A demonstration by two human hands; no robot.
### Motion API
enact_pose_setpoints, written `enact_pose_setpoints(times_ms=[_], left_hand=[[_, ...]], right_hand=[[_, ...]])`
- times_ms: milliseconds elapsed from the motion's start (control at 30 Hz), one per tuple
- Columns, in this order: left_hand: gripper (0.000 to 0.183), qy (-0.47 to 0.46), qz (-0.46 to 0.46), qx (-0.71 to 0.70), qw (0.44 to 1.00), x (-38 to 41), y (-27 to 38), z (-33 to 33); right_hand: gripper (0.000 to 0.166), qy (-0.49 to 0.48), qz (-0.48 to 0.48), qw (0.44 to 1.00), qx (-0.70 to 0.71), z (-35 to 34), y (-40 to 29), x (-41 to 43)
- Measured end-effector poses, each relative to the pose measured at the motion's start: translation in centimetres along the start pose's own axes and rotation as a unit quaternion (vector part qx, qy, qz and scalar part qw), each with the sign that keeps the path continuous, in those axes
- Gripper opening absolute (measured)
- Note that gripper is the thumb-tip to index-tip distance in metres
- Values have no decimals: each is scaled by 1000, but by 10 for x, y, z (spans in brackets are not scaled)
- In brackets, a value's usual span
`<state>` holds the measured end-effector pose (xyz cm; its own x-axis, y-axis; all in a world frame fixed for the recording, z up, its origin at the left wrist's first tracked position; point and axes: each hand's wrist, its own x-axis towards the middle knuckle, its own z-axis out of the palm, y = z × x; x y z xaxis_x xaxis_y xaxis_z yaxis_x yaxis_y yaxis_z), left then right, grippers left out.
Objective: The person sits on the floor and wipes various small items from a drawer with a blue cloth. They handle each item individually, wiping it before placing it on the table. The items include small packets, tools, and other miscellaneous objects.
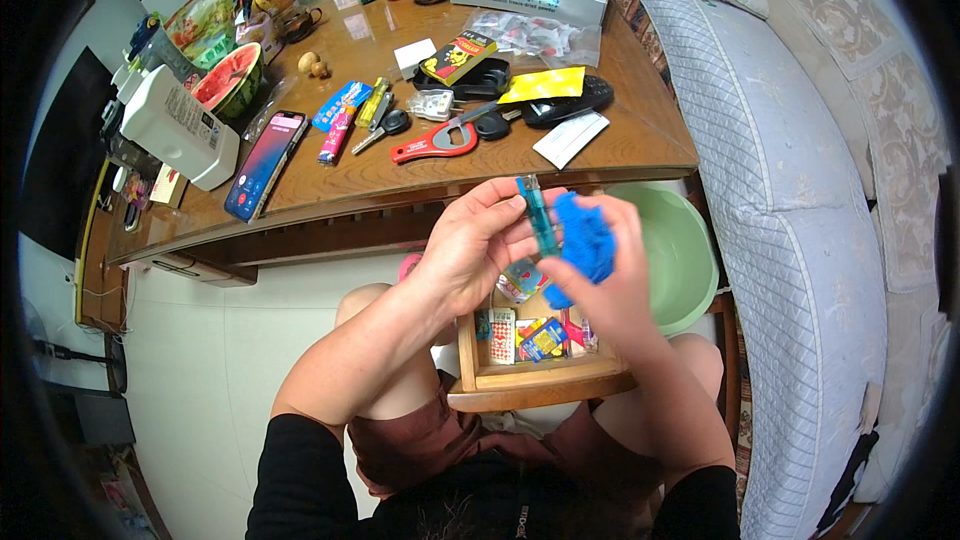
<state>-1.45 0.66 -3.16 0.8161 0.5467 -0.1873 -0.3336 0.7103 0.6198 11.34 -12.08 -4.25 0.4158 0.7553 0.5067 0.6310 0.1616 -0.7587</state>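
A teal see-through lighter [538,216] is pinched upright between the thumb and fingers of my left hand [480,240]. Just to its right, my right hand [619,277] grips a crumpled blue cloth [583,244], close against the lighter; whether they touch is hard to tell. This hand is slightly blurred. Below both hands an open wooden drawer [540,396] juts out over my lap. In it lie a red-and-white patterned card pack [502,337], a blue-and-yellow packet [544,341] and a clear plastic bag [521,281]. My hands hide the drawer's back part.
On the wooden table [337,195] are a phone [266,165], a red-handled peeler or knife [435,144], keys [382,131], a yellow lighter [373,101], a white jug [180,127] and a cut watermelon [229,79]. A green basin [679,259] stands right of the drawer, beside the sofa [750,165].
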Motion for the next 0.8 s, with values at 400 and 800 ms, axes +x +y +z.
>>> enact_pose_setpoints(times_ms=[400,800], left_hand=[[19,-25,45,76,996,-5,10,-8],[17,360,437,741,361,17,103,-65]], right_hand=[[54,4,-199,966,-163,2,-1,7],[38,-14,77,995,64,-7,-4,-4]])
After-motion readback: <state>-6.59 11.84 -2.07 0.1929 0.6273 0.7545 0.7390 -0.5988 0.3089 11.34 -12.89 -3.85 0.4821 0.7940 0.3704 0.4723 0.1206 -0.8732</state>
